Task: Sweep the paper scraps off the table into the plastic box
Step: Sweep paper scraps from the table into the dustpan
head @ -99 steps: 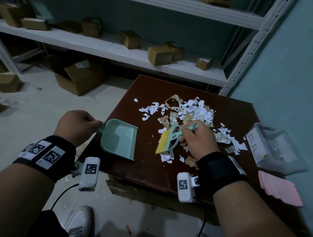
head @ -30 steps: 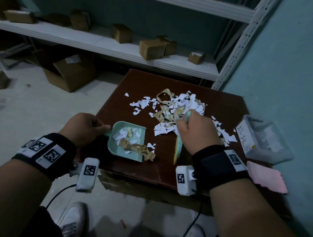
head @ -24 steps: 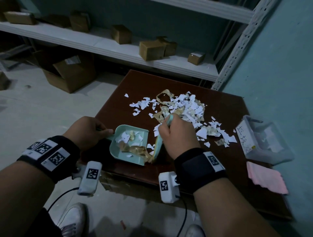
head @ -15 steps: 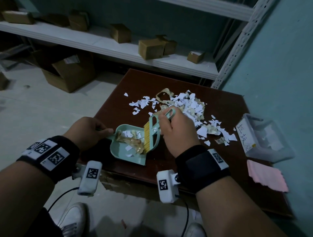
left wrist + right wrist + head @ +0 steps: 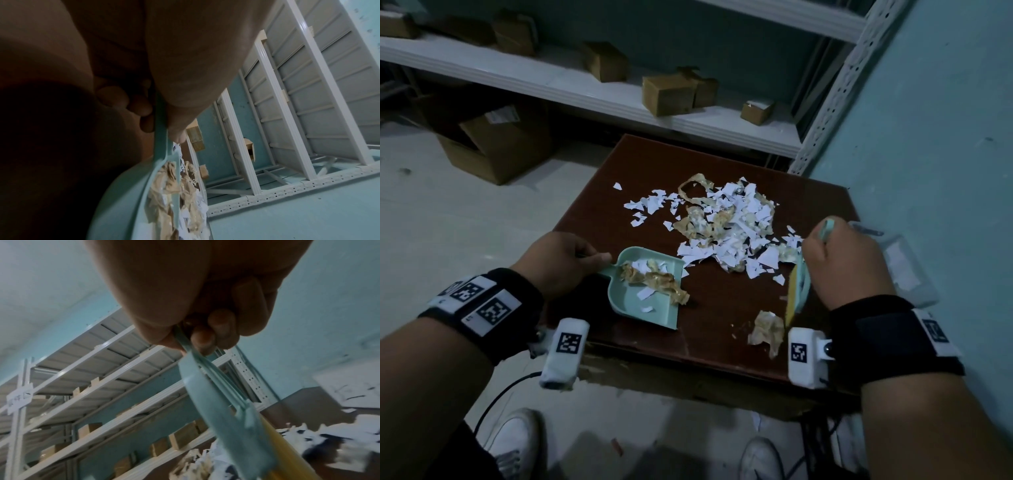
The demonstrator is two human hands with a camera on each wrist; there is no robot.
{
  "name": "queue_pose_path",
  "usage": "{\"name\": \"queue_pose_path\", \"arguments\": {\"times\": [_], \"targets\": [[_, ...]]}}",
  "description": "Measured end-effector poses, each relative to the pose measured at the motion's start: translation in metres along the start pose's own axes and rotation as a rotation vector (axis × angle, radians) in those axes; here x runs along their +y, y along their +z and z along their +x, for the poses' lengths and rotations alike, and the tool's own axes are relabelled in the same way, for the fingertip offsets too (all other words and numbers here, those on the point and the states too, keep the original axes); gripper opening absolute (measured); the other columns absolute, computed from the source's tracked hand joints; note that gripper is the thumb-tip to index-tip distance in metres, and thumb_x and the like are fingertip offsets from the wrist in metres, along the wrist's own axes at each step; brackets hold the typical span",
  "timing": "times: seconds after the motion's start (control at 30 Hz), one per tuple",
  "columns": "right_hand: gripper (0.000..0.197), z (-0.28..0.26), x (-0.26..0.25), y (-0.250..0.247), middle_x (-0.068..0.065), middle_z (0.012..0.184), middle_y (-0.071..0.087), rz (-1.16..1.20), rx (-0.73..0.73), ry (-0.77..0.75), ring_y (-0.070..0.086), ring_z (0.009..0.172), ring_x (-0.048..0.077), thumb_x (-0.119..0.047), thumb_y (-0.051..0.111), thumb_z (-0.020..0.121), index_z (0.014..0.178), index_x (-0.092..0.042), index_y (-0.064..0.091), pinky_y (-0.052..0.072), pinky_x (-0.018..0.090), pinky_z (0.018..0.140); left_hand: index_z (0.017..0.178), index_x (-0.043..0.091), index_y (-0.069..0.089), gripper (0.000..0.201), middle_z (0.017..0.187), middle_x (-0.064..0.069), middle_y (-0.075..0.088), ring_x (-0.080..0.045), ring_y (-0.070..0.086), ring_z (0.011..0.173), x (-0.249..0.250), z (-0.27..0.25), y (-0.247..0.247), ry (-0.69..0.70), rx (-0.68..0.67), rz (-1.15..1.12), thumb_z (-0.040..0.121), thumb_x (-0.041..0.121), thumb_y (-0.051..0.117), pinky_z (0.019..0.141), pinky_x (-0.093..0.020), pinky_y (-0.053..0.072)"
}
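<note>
The right hand (image 5: 846, 263) has its fingers curled tight around the handle of the mint hand brush (image 5: 798, 287), whose yellow bristles point down at the table (image 5: 592, 205) near its right edge. The left hand (image 5: 561, 262) grips the handle of the mint dustpan (image 5: 654, 308), thumb laid along the top, with the pan's open mouth facing about 3 o'clock toward the brush.

The main heap of paper scraps (image 5: 726, 222) lies at roughly 10 o'clock from the bristles, between brush and pan but further back on the table, so the coming stroke probably has to run from 3 o'clock toward 9 o'clock. The brush head's long axis runs near-to-far, across that stroke, which suits it. One crumpled brown scrap (image 5: 767, 330) sits alone at about 7 o'clock from the bristles, near the front edge. The right hand is nearer both. The clear plastic box (image 5: 904, 274) stands just behind the right hand, mostly hidden by it.

Half a second ago the brush was over the pan, pushing brown strips in; now it has swung back out to the right of the heap, and the pan holds a small load of strips and white bits.
</note>
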State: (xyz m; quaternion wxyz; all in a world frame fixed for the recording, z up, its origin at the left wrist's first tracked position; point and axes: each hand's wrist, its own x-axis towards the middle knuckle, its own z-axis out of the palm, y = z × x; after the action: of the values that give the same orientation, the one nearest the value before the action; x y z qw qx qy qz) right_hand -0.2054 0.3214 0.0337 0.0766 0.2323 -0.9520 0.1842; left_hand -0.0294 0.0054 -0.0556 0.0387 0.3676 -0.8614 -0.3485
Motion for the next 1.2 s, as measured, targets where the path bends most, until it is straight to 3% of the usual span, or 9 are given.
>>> {"name": "queue_pose_path", "arguments": {"times": [0.13,0.33,0.57,0.77,0.83,0.9,1.03,1.1,1.2], "targets": [[0.016,-0.011,0.021,0.003,0.0,0.064,0.043,-0.107,-0.076,0.075,0.04,0.059,0.022,-0.023,0.049,0.099,0.091,-0.01,0.055,0.032,0.034,0.065,0.075,0.022,0.077,0.029,0.076,0.001,0.073,-0.016,0.067,0.073,0.007,-0.003,0.008,0.007,-0.023,-0.004,0.09,0.047,0.075,0.061,-0.029,0.047],[0.018,-0.022,0.018,0.017,0.004,0.069,0.055,-0.08,-0.165,0.021,0.048,0.062,0.019,-0.029,0.05,0.093,0.079,-0.017,0.051,0.031,0.034,0.054,0.078,0.022,0.078,0.027,0.08,0.002,0.072,-0.014,0.066,0.077,0.019,-0.011,0.014,0.028,-0.057,0.012,0.089,0.046,0.076,0.059,-0.028,0.045],[0.022,-0.023,-0.013,0.039,0.002,0.063,0.056,0.155,-0.123,-0.105,0.052,0.057,0.02,-0.026,0.049,0.098,0.079,-0.017,0.051,0.03,0.029,0.049,0.075,0.019,0.077,0.029,0.075,-0.001,0.073,-0.016,0.067,0.071,0.025,-0.018,0.026,0.063,-0.052,0.032,0.088,0.044,0.078,0.059,-0.028,0.049],[0.021,-0.029,-0.048,0.052,0.0,0.067,0.061,0.338,-0.208,-0.296,0.057,0.055,0.013,-0.031,0.046,0.106,0.087,-0.026,0.052,0.046,0.027,0.047,0.075,0.018,0.078,0.029,0.074,0.0,0.074,-0.016,0.069,0.071,0.024,-0.015,0.029,0.045,-0.049,-0.011,0.088,0.043,0.078,0.059,-0.027,0.049],[0.019,-0.03,-0.054,0.052,0.002,0.068,0.064,0.373,-0.186,-0.329,0.062,0.058,0.018,-0.033,0.046,0.105,0.089,-0.026,0.054,0.052,0.039,0.053,0.077,0.017,0.078,0.028,0.075,-0.001,0.075,-0.017,0.07,0.071,0.024,-0.016,0.029,0.027,-0.066,-0.047,0.089,0.043,0.077,0.06,-0.027,0.051],[0.02,-0.027,-0.055,0.048,0.003,0.071,0.066,0.417,-0.145,-0.316,0.066,0.061,0.02,-0.033,0.045,0.105,0.086,-0.031,0.051,0.056,0.042,0.054,0.079,0.017,0.078,0.028,0.076,-0.001,0.075,-0.017,0.071,0.072,0.023,-0.016,0.026,0.023,-0.084,-0.075,0.09,0.042,0.077,0.059,-0.027,0.05],[0.022,-0.008,-0.041,0.031,-0.004,0.07,0.062,0.445,0.061,-0.229,0.063,0.056,0.003,-0.026,0.045,0.108,0.087,-0.029,0.049,0.048,0.015,0.045,0.081,0.016,0.079,0.029,0.078,-0.006,0.078,-0.023,0.073,0.075,0.017,-0.014,0.016,-0.045,-0.084,-0.215,0.09,0.043,0.077,0.063,-0.031,0.054],[0.016,0.005,-0.027,0.026,-0.008,0.069,0.058,0.379,0.157,-0.197,0.057,0.053,0.001,-0.025,0.047,0.107,0.092,-0.023,0.051,0.041,0.01,0.046,0.078,0.015,0.078,0.032,0.073,-0.005,0.077,-0.021,0.071,0.07,0.011,-0.009,0.01,-0.059,-0.046,-0.256,0.089,0.046,0.077,0.062,-0.031,0.053],[0.015,0.022,-0.008,0.03,-0.005,0.071,0.057,0.195,0.168,-0.151,0.055,0.063,0.014,-0.025,0.048,0.105,0.094,-0.018,0.056,0.037,0.026,0.056,0.075,0.017,0.078,0.033,0.068,-0.003,0.075,-0.023,0.07,0.069,0.007,-0.003,0.001,-0.06,0.039,-0.245,0.088,0.047,0.077,0.06,-0.03,0.049]]}}
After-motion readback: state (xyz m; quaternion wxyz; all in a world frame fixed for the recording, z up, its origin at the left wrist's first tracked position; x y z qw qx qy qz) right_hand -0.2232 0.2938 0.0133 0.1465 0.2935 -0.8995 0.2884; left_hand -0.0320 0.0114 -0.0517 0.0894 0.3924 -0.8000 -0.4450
